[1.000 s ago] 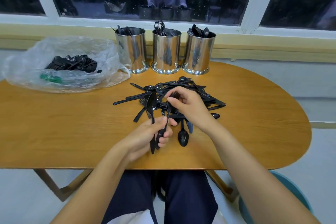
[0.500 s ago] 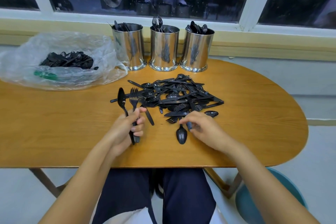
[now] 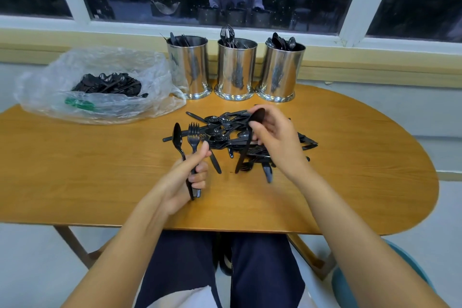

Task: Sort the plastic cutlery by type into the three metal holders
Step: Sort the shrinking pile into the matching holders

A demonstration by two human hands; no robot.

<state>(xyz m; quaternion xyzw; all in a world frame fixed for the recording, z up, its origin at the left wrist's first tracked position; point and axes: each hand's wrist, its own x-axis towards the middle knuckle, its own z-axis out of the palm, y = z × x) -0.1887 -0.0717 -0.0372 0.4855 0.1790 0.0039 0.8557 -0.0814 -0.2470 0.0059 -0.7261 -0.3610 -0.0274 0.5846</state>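
Observation:
A heap of black plastic cutlery [image 3: 225,132] lies in the middle of the wooden table [image 3: 87,170]. My left hand [image 3: 185,177] grips a black spoon [image 3: 178,136] and a black fork [image 3: 193,135] by their handles, heads up, left of the heap. My right hand [image 3: 277,137] holds another black spoon [image 3: 257,116] above the heap, bowl up, handle pointing down. Three metal holders stand at the table's far edge: the left holder [image 3: 188,67] has knives, the middle holder [image 3: 236,70] forks, the right holder [image 3: 281,72] spoons.
A clear plastic bag [image 3: 100,82] with more black cutlery lies at the table's far left. A window sill and dark window run behind the holders. A blue stool [image 3: 400,257] shows at the lower right, below the table edge.
My right hand picked a spoon off the table near the heap and lifted it above the pile. My left hand kept its spoon and fork, having gained the fork a second ago.

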